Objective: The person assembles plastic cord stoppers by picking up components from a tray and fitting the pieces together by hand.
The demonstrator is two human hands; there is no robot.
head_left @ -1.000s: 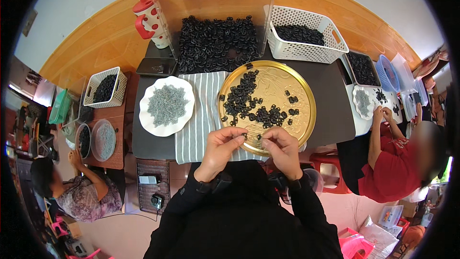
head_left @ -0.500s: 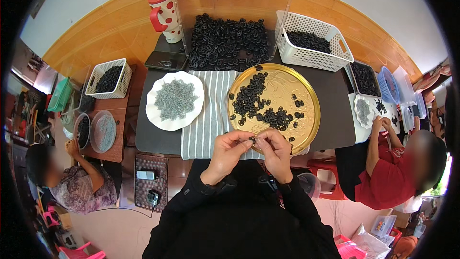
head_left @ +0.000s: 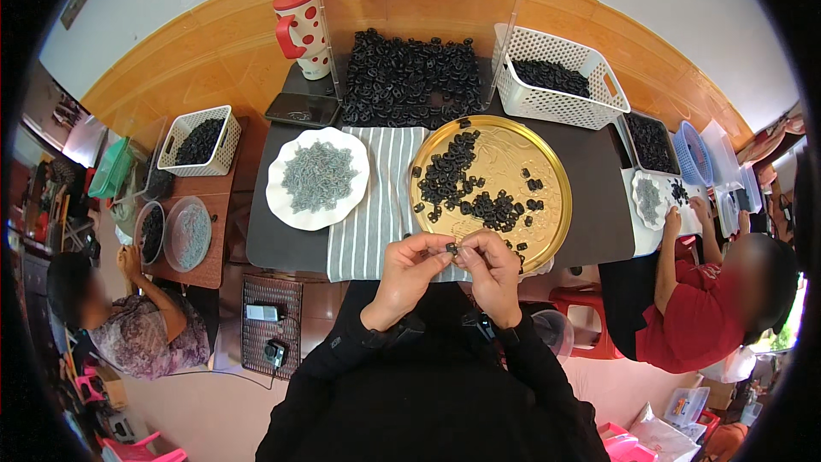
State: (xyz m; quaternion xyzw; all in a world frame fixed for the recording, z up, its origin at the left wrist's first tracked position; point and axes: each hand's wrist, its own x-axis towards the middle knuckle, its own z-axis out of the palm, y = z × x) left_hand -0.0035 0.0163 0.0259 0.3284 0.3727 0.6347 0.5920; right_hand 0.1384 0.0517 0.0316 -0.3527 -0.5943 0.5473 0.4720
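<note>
My left hand (head_left: 405,277) pinches a small black plastic piece (head_left: 451,248) between thumb and forefinger at the tray's near edge. My right hand (head_left: 491,279) meets it there, thumb and forefinger closed together; what they grip is too small to make out. Just beyond lies a round gold tray (head_left: 539,145) bearing loose black plastic pieces (head_left: 449,173), heaped on its left and scattered elsewhere. Left of it, a white scalloped plate (head_left: 278,205) holds a pile of small grey metal pins or screws (head_left: 318,175). A grey-and-white striped cloth (head_left: 363,248) lies between plate and tray.
Behind the tray stands a clear bin (head_left: 410,77) of black pieces, with a white basket (head_left: 599,103) on its right. A phone (head_left: 301,109) and a red-lidded tumbler (head_left: 304,30) sit back left. Co-workers sit at both sides, one in a red shirt (head_left: 693,316).
The view has shifted slightly. Both my hands stay together at the black piece with almost no movement. The right-hand co-worker's hands have moved apart.
</note>
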